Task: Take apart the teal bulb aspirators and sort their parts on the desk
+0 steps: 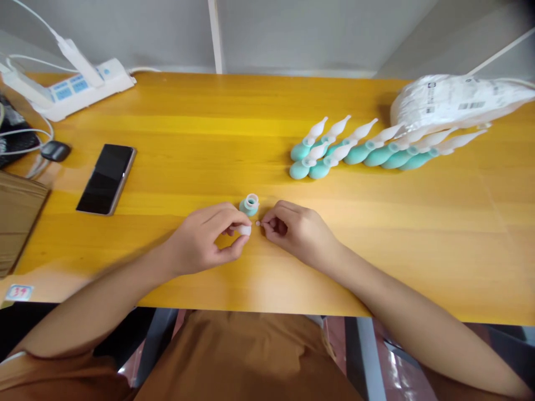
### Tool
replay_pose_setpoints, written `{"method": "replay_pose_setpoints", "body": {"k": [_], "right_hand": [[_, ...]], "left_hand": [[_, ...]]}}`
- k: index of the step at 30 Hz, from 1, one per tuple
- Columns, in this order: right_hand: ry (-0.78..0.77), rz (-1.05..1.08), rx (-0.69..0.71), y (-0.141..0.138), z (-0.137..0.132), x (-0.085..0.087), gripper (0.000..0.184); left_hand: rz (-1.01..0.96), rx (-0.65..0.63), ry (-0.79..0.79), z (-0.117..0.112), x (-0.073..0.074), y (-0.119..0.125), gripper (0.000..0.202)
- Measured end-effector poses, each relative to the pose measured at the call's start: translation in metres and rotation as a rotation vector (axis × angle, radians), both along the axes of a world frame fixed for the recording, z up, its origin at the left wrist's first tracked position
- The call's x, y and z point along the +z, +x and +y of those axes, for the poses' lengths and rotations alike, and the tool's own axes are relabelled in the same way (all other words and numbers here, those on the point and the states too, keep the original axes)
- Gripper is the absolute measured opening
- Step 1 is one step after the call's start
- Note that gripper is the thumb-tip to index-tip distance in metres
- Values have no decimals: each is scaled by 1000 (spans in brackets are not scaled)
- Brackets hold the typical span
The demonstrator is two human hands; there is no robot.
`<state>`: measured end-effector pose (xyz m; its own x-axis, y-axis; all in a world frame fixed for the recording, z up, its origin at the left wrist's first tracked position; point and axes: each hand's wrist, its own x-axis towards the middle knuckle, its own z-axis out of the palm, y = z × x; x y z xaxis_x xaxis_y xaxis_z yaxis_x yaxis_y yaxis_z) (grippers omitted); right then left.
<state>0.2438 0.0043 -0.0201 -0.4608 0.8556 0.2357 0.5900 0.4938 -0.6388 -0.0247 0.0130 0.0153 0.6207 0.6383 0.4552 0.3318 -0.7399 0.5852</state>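
Note:
My left hand rests on the yellow table, fingers pinched around a small white translucent tip. My right hand lies just to its right, fingers closed in a pinch on a tiny white piece. The two pieces nearly touch. A small teal bulb with a white open neck stands on the table just beyond both hands. Farther right lies a row of several assembled teal bulbs with white tapered tips.
A white plastic bag lies at the back right over the row's end. A black phone lies at left, a white power strip with cables at the back left, a brown box at the left edge.

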Motion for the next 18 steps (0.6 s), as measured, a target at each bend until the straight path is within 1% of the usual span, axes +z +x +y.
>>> {"method": "replay_pose_setpoints", "body": {"k": [4, 9, 11, 15, 18], "right_hand": [[30, -47, -13, -2, -1, -3, 8], [1, -28, 2, 0, 0, 0, 9], [9, -5, 5, 1, 1, 1, 10], [89, 99, -14, 1, 0, 6, 19], [136, 148, -31, -1, -2, 10, 19]], "left_hand": [[21, -9, 27, -1, -2, 0, 15], [49, -12, 16, 0, -4, -1, 13], [59, -9, 4, 0, -5, -1, 12], [65, 12, -37, -1, -5, -3, 13], [62, -4, -38, 0, -5, -4, 12]]}}
